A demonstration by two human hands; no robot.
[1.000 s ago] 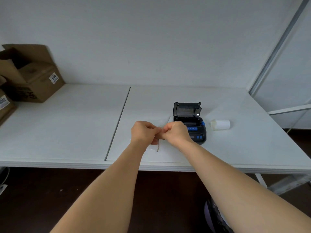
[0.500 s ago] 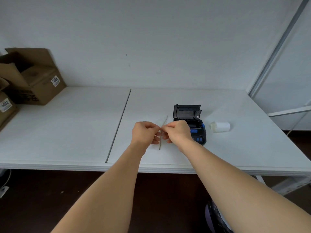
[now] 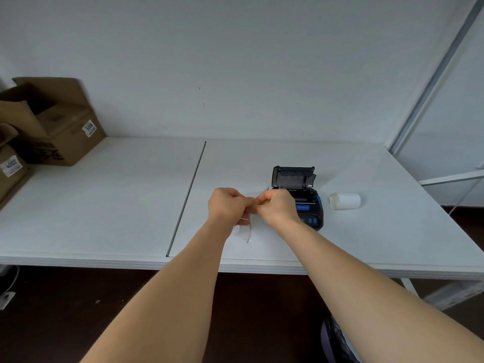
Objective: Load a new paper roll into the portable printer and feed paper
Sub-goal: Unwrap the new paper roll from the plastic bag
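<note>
Two bare hands meet in the middle of the frame, over the white flat worktop (image 3: pixel 110 205). The left hand (image 3: pixel 226 206) and the right hand (image 3: pixel 276 206) are both curled into loose fists, and their fingers (image 3: pixel 258 201) pinch together on a thin strip of white paper (image 3: pixel 247 230). The strip hangs down from the pinch, and its low end curls into a small loop just under the left hand.

The small black portable printer with blue buttons (image 3: pixel 305 205) sits on the worktop just right of the right hand. Its lid stands open and tilts back. You can see into the paper bay a little, but not what is inside.

The new white paper roll (image 3: pixel 345 201) lies on its side on the worktop, right of the printer and apart from both hands.

Two open brown cardboard boxes (image 3: pixel 55 127) sit at the left edge of the frame.
</note>
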